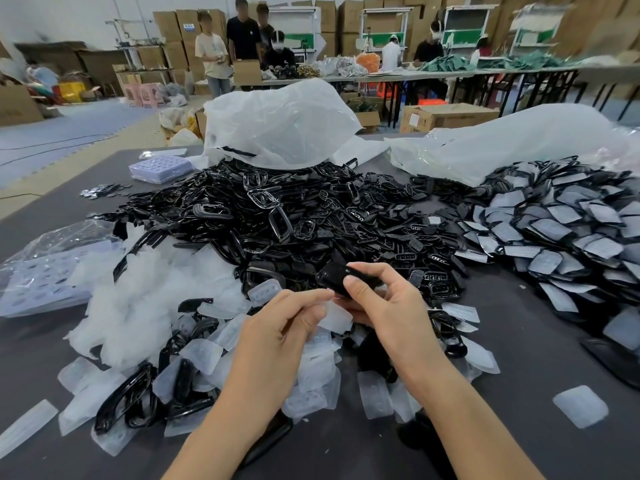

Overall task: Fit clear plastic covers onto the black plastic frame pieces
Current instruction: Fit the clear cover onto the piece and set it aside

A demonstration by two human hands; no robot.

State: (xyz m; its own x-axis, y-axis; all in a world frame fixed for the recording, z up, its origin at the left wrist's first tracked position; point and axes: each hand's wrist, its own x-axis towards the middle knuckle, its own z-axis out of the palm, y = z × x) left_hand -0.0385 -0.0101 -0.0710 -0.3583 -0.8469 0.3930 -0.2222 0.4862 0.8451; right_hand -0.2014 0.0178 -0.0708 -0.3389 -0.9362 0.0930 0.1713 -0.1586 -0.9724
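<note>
Loose clear covers (204,355) are lying heaped on the dark table (519,341) at left. The left hand (277,330) is pinching the near edge of a black frame piece (332,275) with curled fingers. The right hand (384,299) is gripping it too, thumb on top, just above the pile.

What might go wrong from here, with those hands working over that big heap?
1. The right hand and left hand pinch the black frame piece only by fingertips. If dropped, it would likely vanish among the heap of loose black frames.
2. The pile of covered pieces on the right touches that heap, so finished and unfinished parts may mix.
3. Clear covers lie tangled with frames, so pulling one may scatter others.
</note>
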